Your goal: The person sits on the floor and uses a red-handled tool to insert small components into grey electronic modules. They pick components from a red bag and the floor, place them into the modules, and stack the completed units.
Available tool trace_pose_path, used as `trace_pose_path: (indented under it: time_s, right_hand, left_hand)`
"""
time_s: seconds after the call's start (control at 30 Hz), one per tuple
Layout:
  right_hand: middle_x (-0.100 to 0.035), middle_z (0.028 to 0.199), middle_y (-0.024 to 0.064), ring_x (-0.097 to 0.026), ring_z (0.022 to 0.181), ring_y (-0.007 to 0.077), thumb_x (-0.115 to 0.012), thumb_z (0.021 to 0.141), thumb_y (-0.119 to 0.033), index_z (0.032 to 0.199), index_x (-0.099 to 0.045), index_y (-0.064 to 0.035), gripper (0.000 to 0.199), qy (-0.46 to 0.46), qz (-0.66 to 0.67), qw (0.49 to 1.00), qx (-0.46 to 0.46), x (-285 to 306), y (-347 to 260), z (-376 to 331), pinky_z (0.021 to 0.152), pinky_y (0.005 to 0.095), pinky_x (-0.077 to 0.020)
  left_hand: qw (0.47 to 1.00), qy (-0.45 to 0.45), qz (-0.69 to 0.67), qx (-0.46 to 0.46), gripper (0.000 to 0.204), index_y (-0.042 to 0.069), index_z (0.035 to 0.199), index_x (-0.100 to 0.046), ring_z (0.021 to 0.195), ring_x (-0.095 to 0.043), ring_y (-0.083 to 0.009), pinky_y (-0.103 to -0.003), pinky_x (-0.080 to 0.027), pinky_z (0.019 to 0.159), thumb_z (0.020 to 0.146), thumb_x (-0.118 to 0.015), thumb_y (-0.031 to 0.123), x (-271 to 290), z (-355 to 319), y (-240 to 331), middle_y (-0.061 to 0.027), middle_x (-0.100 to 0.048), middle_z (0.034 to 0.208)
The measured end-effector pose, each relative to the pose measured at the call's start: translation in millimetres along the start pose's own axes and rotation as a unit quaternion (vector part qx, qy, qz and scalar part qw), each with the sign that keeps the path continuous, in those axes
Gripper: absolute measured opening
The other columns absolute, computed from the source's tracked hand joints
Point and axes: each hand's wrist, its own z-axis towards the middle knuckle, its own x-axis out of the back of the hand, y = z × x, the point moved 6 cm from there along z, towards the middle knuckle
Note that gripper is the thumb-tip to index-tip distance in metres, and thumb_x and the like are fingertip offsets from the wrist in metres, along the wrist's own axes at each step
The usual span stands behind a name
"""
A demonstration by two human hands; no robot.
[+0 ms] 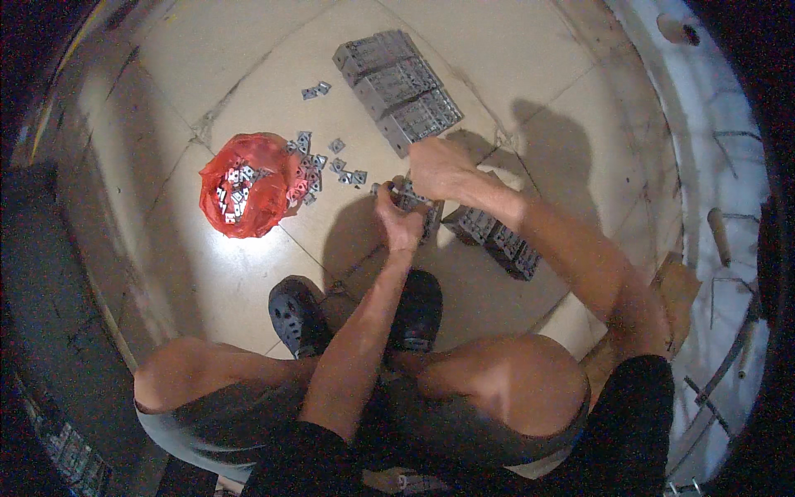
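Observation:
My left hand (399,219) is closed round a grey metal block (406,195) with small plates on its face, held low above the floor. Over the block's right end, my right hand (439,170) is curled into a fist, and whatever it grips is hidden by the fingers. Beyond the hands, a stack of similar grey blocks (397,85) lies in rows on the tiles. A second row of blocks (499,240) lies beneath my right forearm. To the left, a red plastic bag (214,207) holds many small metal plates (238,192), and loose plates (308,176) spill beside it.
Two more small plates (315,90) lie on the tiled floor near the far stack. My dark clogs (298,316) stand just below my left forearm. A pale, worn surface with bars (722,199) borders the right side, and a dark panel (58,273) stands at the left.

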Motion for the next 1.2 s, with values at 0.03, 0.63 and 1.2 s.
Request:
trace_pose_path:
  time_s: [0.03, 0.63, 1.2]
  right_hand:
    - [-0.075, 0.094, 0.0258, -0.075, 0.092, 0.0411, -0.068, 0.078, -0.009, 0.094, -0.077, 0.0039, 0.023, 0.010, -0.001, 1.000, -0.009, 0, 0, 0, 0.080, 0.0474, -0.0603]
    - [-0.074, 0.092, 0.0197, -0.074, 0.088, 0.0370, -0.069, 0.082, -0.011, 0.091, -0.078, -0.0032, 0.015, 0.133, -0.188, 0.957, 0.177, 9, -9, -22, 0.082, 0.0470, -0.0569]
    - [-0.073, 0.091, 0.0171, -0.072, 0.085, 0.0297, -0.078, 0.085, -0.007, 0.110, -0.069, 0.0002, 0.028, 0.355, 0.324, 0.873, 0.084, -13, 108, -88, 0.075, 0.0399, -0.0539]
  left_hand:
    - [1.000, -0.002, -0.015, -0.006, 0.061, 0.002, 0.114, -0.057, 0.087, -0.061, -0.0186, -0.034, -0.051, 0.077, 0.064, -0.092, 0.004, 0, 1, 2, -0.0065, -0.065, 0.097]
    - [0.979, -0.003, 0.198, -0.054, 0.068, 0.000, 0.117, -0.061, 0.096, -0.070, -0.0380, -0.047, -0.055, 0.082, 0.060, -0.094, 0.011, 3, 0, 5, -0.0205, -0.070, 0.103]
    - [0.585, -0.392, 0.668, -0.241, 0.039, 0.007, 0.107, -0.075, 0.093, -0.073, -0.0400, -0.049, -0.059, 0.084, 0.086, -0.076, 0.040, -40, 122, 112, -0.0201, -0.075, 0.099]
